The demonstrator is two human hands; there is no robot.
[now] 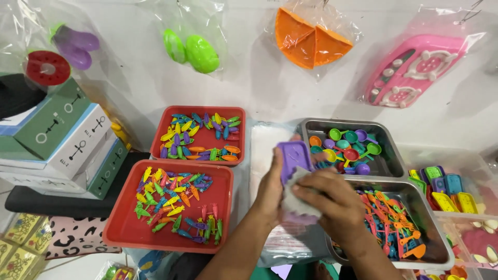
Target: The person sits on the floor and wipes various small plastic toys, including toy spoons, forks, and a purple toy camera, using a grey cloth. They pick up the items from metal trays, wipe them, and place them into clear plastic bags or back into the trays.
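Observation:
My left hand (270,187) grips a small purple rectangular toy tray (293,157) and holds it upright over the middle of the table. My right hand (332,199) presses a pale grey cloth (300,203) against the lower part of that purple piece. The cloth covers the piece's lower half. Both hands are close together, in front of a clear plastic bag (264,150) that lies flat on the table.
Two red trays (120,228) (199,111) of small coloured toy pieces lie to the left. Two metal trays hold toy spoons (386,155) and orange and blue utensils (433,228). Stacked boxes (62,140) stand far left. Bagged toys hang on the wall (311,39).

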